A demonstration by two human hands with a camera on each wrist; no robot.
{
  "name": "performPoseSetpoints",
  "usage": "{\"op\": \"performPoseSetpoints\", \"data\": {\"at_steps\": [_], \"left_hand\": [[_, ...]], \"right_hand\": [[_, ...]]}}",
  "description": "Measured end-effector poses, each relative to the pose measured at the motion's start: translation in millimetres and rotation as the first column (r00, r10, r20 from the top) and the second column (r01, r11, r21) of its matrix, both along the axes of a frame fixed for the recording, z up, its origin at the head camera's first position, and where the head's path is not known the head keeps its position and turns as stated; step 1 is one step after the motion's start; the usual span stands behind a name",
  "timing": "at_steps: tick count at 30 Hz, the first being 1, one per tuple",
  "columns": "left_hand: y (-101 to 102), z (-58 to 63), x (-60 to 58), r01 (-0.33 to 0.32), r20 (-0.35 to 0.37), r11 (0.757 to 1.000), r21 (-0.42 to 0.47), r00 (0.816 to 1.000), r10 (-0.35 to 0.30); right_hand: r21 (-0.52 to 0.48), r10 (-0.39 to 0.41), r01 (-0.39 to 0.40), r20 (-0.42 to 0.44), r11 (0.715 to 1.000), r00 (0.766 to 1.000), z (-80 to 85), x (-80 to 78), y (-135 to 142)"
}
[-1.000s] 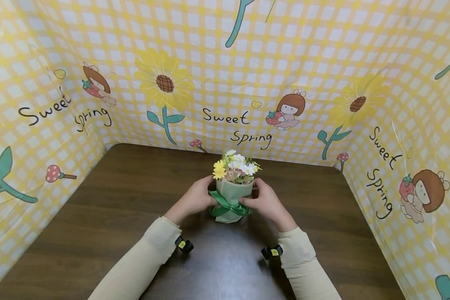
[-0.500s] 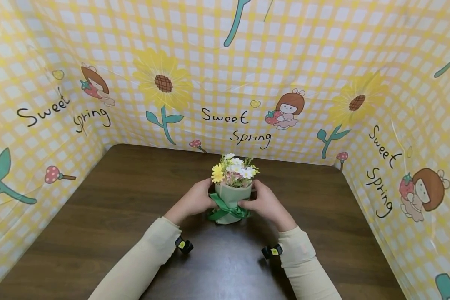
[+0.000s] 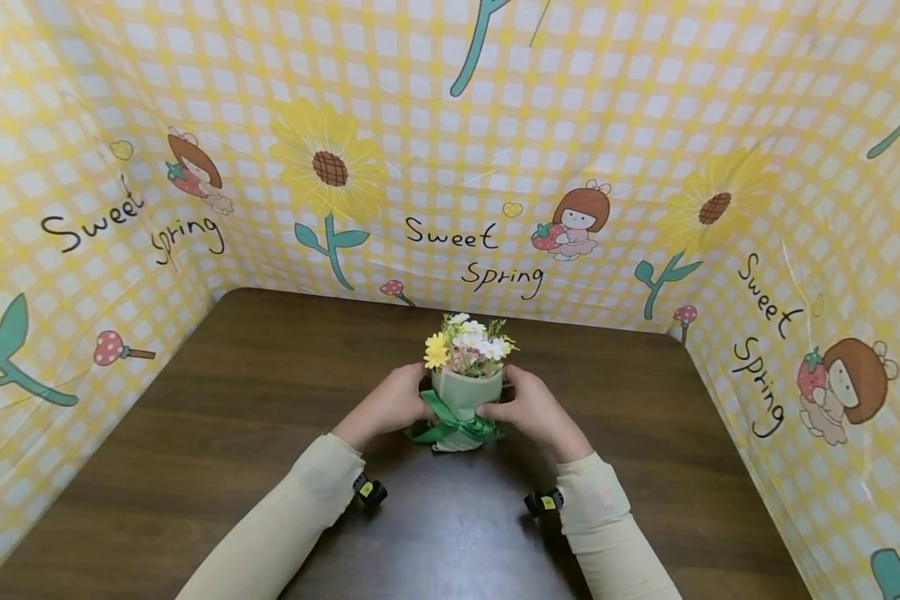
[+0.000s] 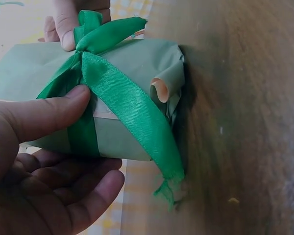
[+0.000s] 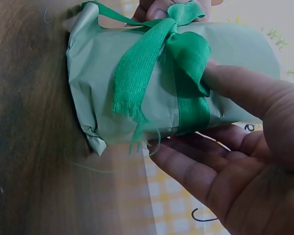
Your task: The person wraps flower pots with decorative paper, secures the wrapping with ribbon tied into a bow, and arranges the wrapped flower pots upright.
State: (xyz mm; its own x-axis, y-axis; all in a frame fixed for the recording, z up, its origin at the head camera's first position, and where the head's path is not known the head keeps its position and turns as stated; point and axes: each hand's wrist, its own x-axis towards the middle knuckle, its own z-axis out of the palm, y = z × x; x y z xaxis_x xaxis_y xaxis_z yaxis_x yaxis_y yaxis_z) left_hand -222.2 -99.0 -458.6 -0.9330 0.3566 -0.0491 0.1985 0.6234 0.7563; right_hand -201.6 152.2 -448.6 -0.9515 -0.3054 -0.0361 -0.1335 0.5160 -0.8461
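Observation:
A small bouquet [image 3: 467, 385], wrapped in pale green paper, stands nearly upright on the table between both hands. White and yellow flowers [image 3: 471, 340] fill its top, with pink bits and greenery among them. Around its middle runs a green satin ribbon [image 4: 130, 105] tied in a bow, its frayed ends hanging toward the base. My left hand [image 3: 399, 402] grips one side, the thumb pressing the paper and ribbon in the left wrist view. From the other side my right hand [image 3: 528, 407] holds it, thumb at the bow [image 5: 188, 46] in the right wrist view. The fingers behind are partly hidden.
The dark brown wooden table [image 3: 285, 342] is enclosed on three sides by a yellow checked cloth [image 3: 435, 125] printed with flowers and "Sweet Spring". Black wrist cameras [image 3: 370, 490] sit at both cuffs.
The bouquet has shifted slightly down and toward me, its flowers now lower in the head view. A ribbon end sticks out farther left. Both hands keep their hold with little movement.

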Motion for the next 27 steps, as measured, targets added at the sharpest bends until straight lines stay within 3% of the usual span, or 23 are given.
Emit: {"op": "performPoseSetpoints", "data": {"at_steps": [27], "left_hand": [[2.8, 1.0, 3.3, -0.009, 0.025, 0.994, -0.106, 1.0, 0.012]], "right_hand": [[-0.015, 0.011, -0.011, -0.002, 1.0, 1.0, -5.5, -1.4, 1.8]]}}
